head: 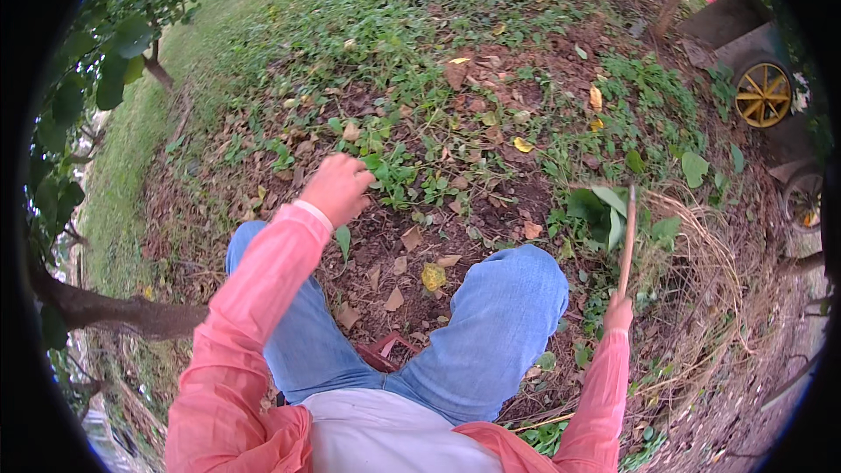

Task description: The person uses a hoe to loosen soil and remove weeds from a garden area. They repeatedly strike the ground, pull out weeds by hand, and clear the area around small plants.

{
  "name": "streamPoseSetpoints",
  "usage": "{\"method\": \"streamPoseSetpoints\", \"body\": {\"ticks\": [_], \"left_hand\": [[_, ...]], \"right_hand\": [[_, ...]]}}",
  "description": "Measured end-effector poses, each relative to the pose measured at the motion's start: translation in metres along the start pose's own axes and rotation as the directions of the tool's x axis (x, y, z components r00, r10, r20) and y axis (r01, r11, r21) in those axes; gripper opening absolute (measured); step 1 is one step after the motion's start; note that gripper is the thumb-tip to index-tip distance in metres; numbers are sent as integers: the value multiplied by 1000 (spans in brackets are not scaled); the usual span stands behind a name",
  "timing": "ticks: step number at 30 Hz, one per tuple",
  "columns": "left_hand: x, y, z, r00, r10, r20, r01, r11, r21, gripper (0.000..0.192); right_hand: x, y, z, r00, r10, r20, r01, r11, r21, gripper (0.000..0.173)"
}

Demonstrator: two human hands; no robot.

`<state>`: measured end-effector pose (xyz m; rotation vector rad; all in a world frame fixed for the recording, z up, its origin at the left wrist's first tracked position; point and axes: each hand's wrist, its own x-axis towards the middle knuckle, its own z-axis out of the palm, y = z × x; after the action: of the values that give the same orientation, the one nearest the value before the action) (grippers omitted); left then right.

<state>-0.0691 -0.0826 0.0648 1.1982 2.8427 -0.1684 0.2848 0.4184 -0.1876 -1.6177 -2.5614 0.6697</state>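
My left hand (338,189) is above the low green weeds (397,177), back upward and fingers partly bent. Its palm is hidden, so I cannot tell whether anything is in it. Out to the right, my right hand (617,314) grips the lower end of a wooden-handled tool (627,246). The handle points away from me, and a metal part shows at its far end; the blade's shape is blurred. Broad green leaves (601,213) are just left of the handle. Between my knees lies brown soil (420,302) with dry leaves and one yellow leaf (433,276).
A heap of dry grass (706,256) lies right of the tool. Farther right stands a cart or machine with a yellow-spoked wheel (763,95). A tree branch (125,315) reaches in from the left, near my left arm. A dark red seat frame (387,349) shows beneath me.
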Motion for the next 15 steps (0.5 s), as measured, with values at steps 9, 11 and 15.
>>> {"method": "streamPoseSetpoints", "body": {"ticks": [9, 11, 15], "left_hand": [[9, -65, -93, 995, 39, -88, -15, 964, 266, 34], [17, -68, -91, 978, 94, -185, -46, 968, 248, 33], [49, -67, -54, 986, 120, -115, -100, 981, 167, 33]], "right_hand": [[-126, 27, 45, 995, 94, 32, -98, 977, 191, 45], [-120, 12, 45, 994, 106, 18, -108, 967, 231, 47], [-72, -27, 24, 979, 204, 8, -201, 955, 219, 45]]}}
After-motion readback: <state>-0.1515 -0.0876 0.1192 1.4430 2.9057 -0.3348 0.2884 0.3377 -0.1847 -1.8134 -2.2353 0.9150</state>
